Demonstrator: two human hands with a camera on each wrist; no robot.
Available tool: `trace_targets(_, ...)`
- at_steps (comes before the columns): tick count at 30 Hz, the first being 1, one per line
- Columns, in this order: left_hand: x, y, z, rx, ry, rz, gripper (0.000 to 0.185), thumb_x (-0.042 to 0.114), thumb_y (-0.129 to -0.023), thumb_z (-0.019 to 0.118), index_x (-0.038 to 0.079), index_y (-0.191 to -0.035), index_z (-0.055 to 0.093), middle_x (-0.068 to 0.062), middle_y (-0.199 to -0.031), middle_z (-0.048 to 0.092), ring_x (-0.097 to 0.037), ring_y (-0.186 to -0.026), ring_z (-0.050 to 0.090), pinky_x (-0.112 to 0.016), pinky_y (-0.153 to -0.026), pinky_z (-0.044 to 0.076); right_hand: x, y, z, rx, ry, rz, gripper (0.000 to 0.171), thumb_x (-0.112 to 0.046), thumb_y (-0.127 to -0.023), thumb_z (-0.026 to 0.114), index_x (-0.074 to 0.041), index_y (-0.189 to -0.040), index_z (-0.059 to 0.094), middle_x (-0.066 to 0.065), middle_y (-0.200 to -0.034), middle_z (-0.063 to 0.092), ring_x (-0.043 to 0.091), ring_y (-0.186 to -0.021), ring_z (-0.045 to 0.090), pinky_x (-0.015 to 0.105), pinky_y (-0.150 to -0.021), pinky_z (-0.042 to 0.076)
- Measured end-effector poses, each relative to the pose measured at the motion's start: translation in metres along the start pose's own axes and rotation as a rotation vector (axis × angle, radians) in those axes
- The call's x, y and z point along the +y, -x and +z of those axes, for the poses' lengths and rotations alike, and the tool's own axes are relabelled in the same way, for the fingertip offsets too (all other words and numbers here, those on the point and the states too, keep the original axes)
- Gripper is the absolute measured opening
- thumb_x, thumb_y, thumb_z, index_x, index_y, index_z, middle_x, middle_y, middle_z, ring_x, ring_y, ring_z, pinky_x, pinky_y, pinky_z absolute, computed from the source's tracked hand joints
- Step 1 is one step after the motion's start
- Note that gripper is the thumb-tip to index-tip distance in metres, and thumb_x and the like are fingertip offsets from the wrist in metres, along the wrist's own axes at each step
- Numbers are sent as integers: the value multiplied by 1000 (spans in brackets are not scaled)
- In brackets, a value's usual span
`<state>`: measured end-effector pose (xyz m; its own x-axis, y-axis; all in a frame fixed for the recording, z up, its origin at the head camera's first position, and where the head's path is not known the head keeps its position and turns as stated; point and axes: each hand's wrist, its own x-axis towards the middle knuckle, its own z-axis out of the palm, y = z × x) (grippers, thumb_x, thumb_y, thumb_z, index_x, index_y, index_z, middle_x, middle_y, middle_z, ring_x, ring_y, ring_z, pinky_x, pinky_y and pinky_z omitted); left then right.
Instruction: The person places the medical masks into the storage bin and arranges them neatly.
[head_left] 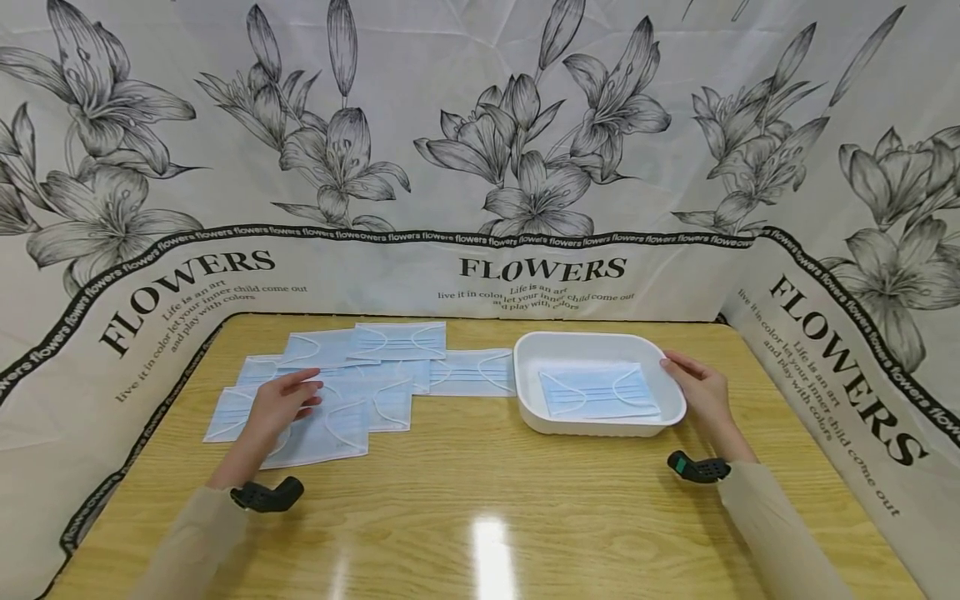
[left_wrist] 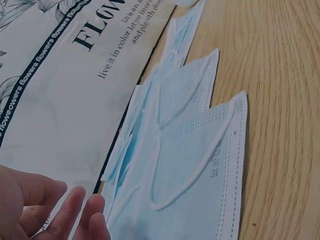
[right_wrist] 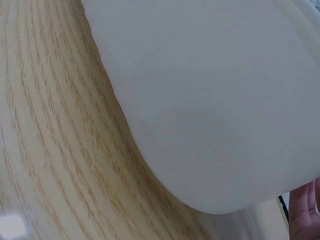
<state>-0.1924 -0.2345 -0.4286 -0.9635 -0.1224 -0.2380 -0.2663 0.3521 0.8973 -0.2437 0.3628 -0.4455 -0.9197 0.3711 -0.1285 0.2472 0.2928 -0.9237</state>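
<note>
Wooden bench (head_left: 480, 500), lily-print backdrop (head_left: 540, 267) behind. Left: overlapping blue masks (head_left: 375, 375); left hand (head_left: 279, 408) resting on near ones, fingers relaxed, apart. Right: white tray (head_left: 600, 343) holding one mask (head_left: 597, 392); right hand (head_left: 701, 392) steadying rim, fingers straight. Step judged: picking next mask; needs single-sheet pinch.

Bright, even indoor light with soft, faint shadows. A white glare patch shines on the table (head_left: 491, 542) near its front edge. The head view bows at its edges. The right wrist view is close and blurred.
</note>
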Motion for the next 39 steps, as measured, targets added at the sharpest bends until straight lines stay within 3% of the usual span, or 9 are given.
trace_targets(10, -4, -1, -18, -24, -50, 29, 46, 16, -101, 48, -2, -143, 41, -23, -133, 56, 5, -83, 62, -22, -79, 56, 0, -1, -1, -3, 7, -4, 67, -49, -88, 62, -8, -139, 50, -8, -129, 60, -6, -103, 52, 2, -77, 46)
trace_targets(17, -10, -3, -27, -20, -18, 37, 48, 15, -101, 49, -4, -144, 39, -7, -118, 67, 6, -79, 62, -20, -77, 56, -1, 0, -1, 1, 1, 1, 65, -48, -89, 62, -8, -140, 50, -7, -129, 60, -5, -104, 52, 2, -77, 46)
trace_targets(23, -14, -2, -34, -5, -44, 36, 50, 17, -100, 51, -4, -144, 39, -4, -112, 68, 6, -77, 61, -19, -74, 55, -1, 1, -2, -1, -8, -1, 65, -47, -89, 63, -8, -139, 50, -12, -124, 61, -6, -103, 51, 2, -77, 46)
trace_targets(33, -22, 1, -43, 41, -133, 2, 47, 16, -100, 51, -5, -141, 43, -21, -118, 65, 5, -75, 60, -19, -70, 55, -1, 2, -2, 3, -25, -8, 65, -46, -89, 64, -8, -139, 51, -21, -112, 61, -9, -100, 51, 1, -77, 45)
trace_targets(39, -31, 0, -48, 61, -138, -12, 46, 13, -99, 50, -7, -140, 43, -19, -115, 67, 6, -73, 59, -17, -67, 53, 0, 0, -1, 4, -15, 7, 66, -49, -88, 63, -10, -140, 50, -12, -125, 61, -7, -101, 51, 2, -76, 46)
